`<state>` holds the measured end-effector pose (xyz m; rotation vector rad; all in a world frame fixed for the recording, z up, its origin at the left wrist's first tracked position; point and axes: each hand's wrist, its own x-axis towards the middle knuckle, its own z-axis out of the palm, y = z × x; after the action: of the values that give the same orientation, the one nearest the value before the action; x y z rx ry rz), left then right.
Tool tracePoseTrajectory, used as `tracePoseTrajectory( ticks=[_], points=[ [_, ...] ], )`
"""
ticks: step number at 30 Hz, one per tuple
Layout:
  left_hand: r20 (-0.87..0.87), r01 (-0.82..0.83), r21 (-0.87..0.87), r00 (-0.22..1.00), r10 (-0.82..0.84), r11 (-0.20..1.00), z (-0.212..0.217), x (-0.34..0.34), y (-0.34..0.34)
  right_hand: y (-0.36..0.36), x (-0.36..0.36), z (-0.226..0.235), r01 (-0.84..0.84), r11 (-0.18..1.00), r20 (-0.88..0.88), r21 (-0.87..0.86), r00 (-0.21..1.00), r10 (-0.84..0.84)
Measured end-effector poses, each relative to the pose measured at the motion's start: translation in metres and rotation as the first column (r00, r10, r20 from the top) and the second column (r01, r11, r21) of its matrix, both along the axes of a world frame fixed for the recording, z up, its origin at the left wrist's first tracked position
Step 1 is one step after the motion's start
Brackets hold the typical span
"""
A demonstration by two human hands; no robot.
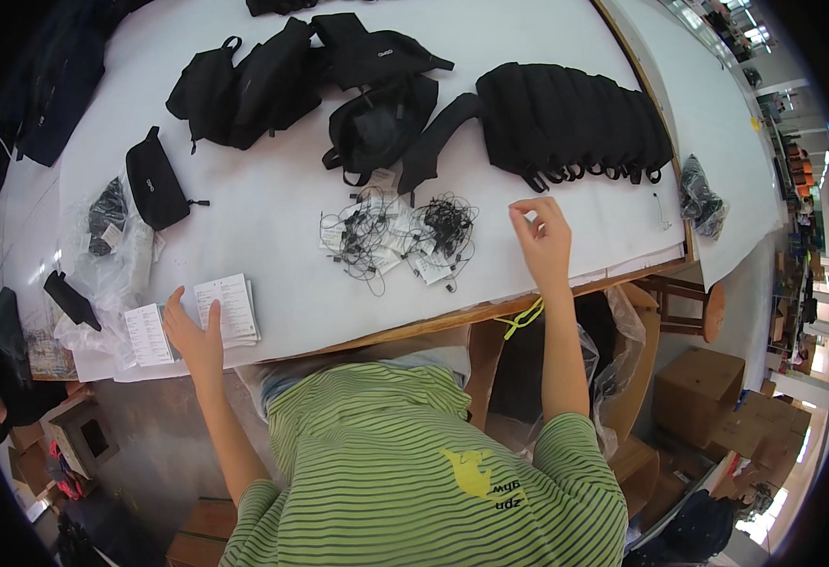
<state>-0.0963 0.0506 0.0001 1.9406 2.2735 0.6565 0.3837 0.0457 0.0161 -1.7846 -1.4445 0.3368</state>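
"What could go wrong on that table (282, 194)?"

"The bags (566, 118) overlap in a tight row at the back, so tugging one might drag its neighbours."

"And the smaller stuff?"

"The cards (230, 310), near the front edge, could slide if brushed. The cords (448, 225), heaped between the hands, could knot if one's yanked."

"The grip?"

"Left hand (195, 340): thumb and fingers apart, by the cards; contact unclear. Right hand (545, 241): thumb and forefinger close together beyond the cords; can't tell whether they pinch anything thin."
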Motion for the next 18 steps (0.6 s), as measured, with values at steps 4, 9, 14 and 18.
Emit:
tracePoseTrajectory(
  ticks=[4, 9, 14, 18],
  points=[
    [-0.045, -0.056, -0.045, 0.998, 0.054, 0.997, -0.029, -0.02, -0.009, -0.016, -0.062, 0.009, -0.14, 0.969, 0.002, -0.206, 0.99, 0.143],
    [-0.007, 0.001, -0.081, 1.0, -0.002, 0.997, -0.027, -0.018, -0.009, -0.036, -0.065, 0.012, -0.18, 0.858, 0.108, -0.481, 0.959, 0.262],
    [0.015, -0.02, -0.004, 1.0, 0.02, 1.0, -0.031, -0.012, -0.011, -0.045, -0.065, -0.005, -0.159, 0.883, 0.121, -0.442, 0.965, 0.234],
    [0.041, -0.013, 0.013, 0.999, 0.012, 1.0, -0.031, -0.011, -0.011, -0.044, -0.065, -0.008, -0.179, 0.877, 0.23, -0.446, 0.924, 0.305]
  ],
)
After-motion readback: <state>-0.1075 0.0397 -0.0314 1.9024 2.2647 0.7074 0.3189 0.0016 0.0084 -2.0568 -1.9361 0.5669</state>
